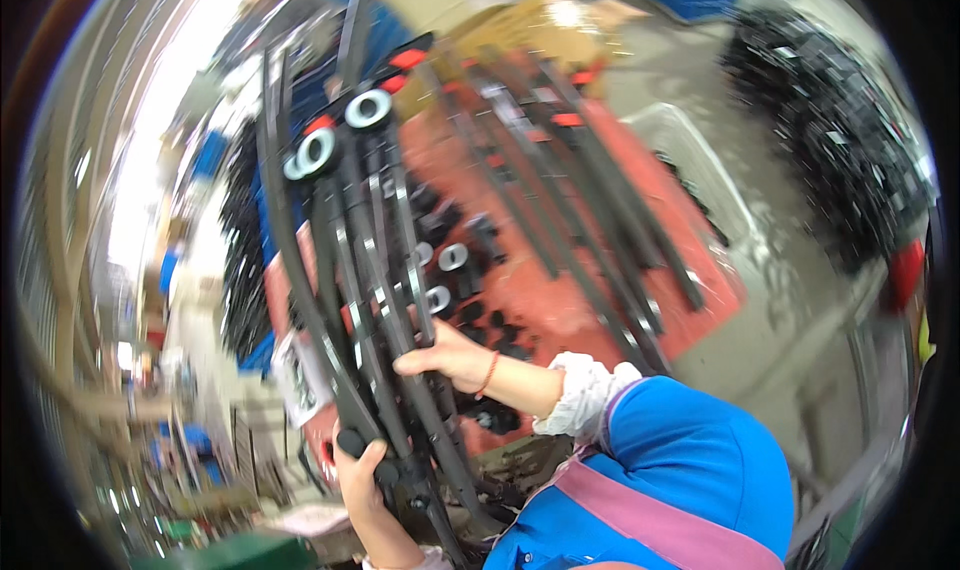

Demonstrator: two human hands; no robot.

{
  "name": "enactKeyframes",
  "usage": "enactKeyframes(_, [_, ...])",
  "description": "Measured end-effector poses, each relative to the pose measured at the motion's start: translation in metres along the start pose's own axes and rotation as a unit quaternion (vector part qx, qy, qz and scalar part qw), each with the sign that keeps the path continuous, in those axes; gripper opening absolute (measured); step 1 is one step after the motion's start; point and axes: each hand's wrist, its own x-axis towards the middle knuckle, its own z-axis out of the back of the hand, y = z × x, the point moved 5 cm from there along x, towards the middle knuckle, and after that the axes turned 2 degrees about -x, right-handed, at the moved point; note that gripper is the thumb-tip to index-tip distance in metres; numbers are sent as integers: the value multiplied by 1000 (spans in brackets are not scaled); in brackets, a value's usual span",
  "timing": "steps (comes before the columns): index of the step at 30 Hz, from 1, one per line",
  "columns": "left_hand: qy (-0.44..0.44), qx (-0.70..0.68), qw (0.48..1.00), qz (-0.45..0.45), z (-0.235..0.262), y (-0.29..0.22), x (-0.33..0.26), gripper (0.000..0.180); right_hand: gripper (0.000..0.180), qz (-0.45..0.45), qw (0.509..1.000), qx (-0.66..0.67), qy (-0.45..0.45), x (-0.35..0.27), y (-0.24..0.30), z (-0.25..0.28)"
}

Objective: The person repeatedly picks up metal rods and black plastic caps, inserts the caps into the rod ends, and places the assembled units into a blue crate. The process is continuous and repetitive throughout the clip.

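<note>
Both my hands are closed around a bundle of long black tubes (425,410), which slants up and away from my body. My left hand (362,475) grips the near end, its thumb beside a round black knob (350,441). Farther up, my right hand (455,358) wraps over the tubes from the right side, with the fingers partly hidden. At the bundle's far end are white-ringed round parts (352,113) and orange-red pieces (407,60). Motion blur hides how the tubes join.
A red-topped table (530,305) carries more black tubes (590,190), small black parts (500,335) and white rings (454,258). Beyond it are a clear plastic bin (690,135), a cardboard box (530,30) and a large black heap (830,130) on the floor.
</note>
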Motion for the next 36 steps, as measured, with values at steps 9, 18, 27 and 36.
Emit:
enactKeyframes(9, [172, 51, 984, 15, -140, 33, -60, 86, 65, 99, 989, -55, -97, -176, 131, 54])
enactKeyframes(18, [331, 74, 940, 40, -337, 46, -109, 80, 59, 170, 956, -56, -233, -334, 260, 129])
enactKeyframes(27, [439, 138, 886, 56, -628, 66, -119, 79, 53, 258, 918, -25, -299, -448, 470, 255])
enactKeyframes(36, [503, 162, 845, 79, -880, 76, -92, 86, 56, 293, 873, -43, -388, -502, 648, 390])
